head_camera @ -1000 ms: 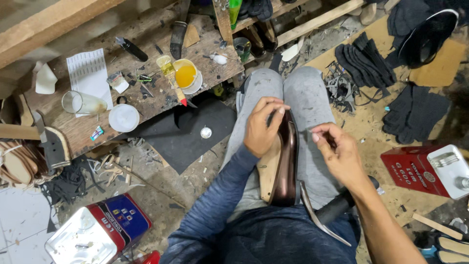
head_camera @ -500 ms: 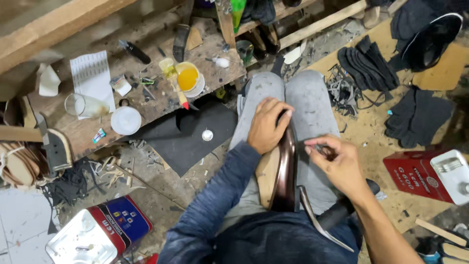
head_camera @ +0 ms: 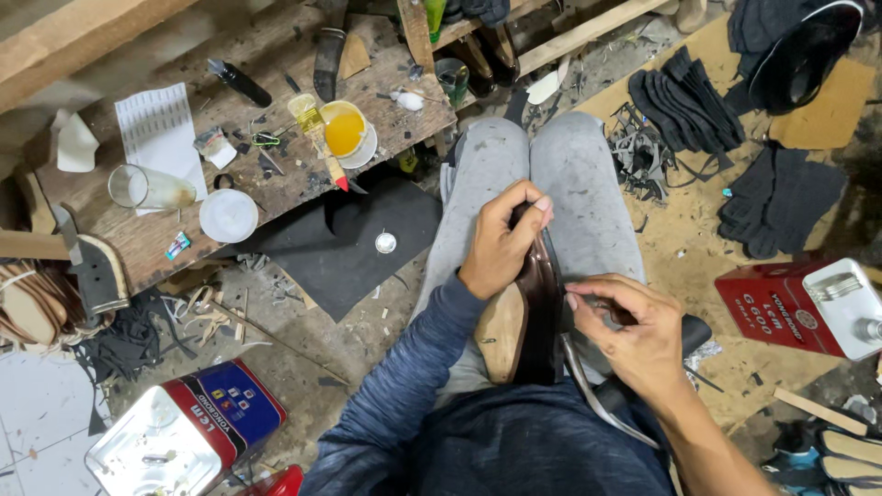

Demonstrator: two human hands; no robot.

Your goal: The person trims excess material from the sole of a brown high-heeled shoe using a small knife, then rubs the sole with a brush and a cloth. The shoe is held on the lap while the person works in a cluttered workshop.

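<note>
2 rectangular tins: red-and-blue one [head_camera: 188,432] lying lower left on floor, red one [head_camera: 808,308] at right. 1 white striped sheet [head_camera: 158,138] on bench [head_camera: 276,184], upper left. 1 shoe [head_camera: 533,317] on lap, sole up. Left hand [head_camera: 501,243] clasped round shoe toe; right hand [head_camera: 634,335] pinching small dark tool [head_camera: 611,308] beside shoe.

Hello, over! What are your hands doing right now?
Left hand gripping dark shoe on lap. Right hand pinching a small tool beside it. Nothing between them.
</note>
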